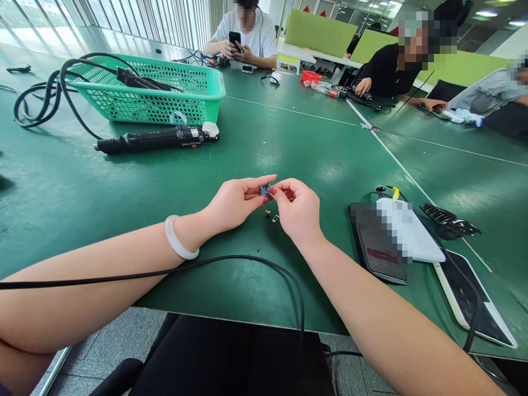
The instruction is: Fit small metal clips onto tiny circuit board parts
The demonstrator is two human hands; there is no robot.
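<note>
Between my two hands, a little above the green table, is a small grey electronic part (264, 190), possibly a tiny circuit board. My left hand (236, 203) grips it from the left with thumb and fingers. From the other side, my right hand (299, 206) pinches at its right edge; whether the right fingertips hold a separate piece is too small to see. Just below on the tabletop lie a small pale rectangular frame (275, 219), a tiny black bit (267, 215) and a reddish bit (268, 211).
A black electric screwdriver (157, 139) lies before a green basket (152, 102) with a cable. A black cable (231, 257) crosses near the front edge. Right are a dark phone (377, 242), a white device (412, 228) and a tablet-like panel (474, 297). Several people sit across the table.
</note>
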